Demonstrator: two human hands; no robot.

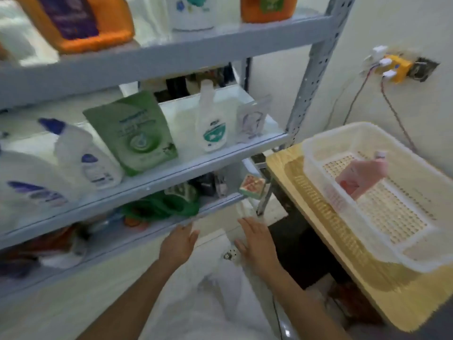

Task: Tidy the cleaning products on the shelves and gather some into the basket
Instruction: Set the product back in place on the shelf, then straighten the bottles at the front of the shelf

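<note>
A grey metal shelf unit (pixel 171 173) fills the left of the view. On its middle shelf stand a white bottle with a blue cap (pixel 83 153), a green pouch (pixel 134 133), a white bottle with a teal label (pixel 212 123) and a small pale sachet (pixel 252 121). Orange jugs (pixel 81 23) sit on the top shelf. A white plastic basket (pixel 318 163) on the right holds a pink bottle (pixel 362 175). My left hand (pixel 177 241) and my right hand (pixel 257 241) hover empty, fingers apart, in front of the lower shelf.
The basket rests on a woven yellow tray (pixel 326 217) on a wooden table (pixel 277 160) at the right. A small red-patterned box (pixel 252 186) and a green bag (pixel 159 207) lie on the lower shelf. A yellow plug adapter (pixel 394 67) with cables hangs on the wall.
</note>
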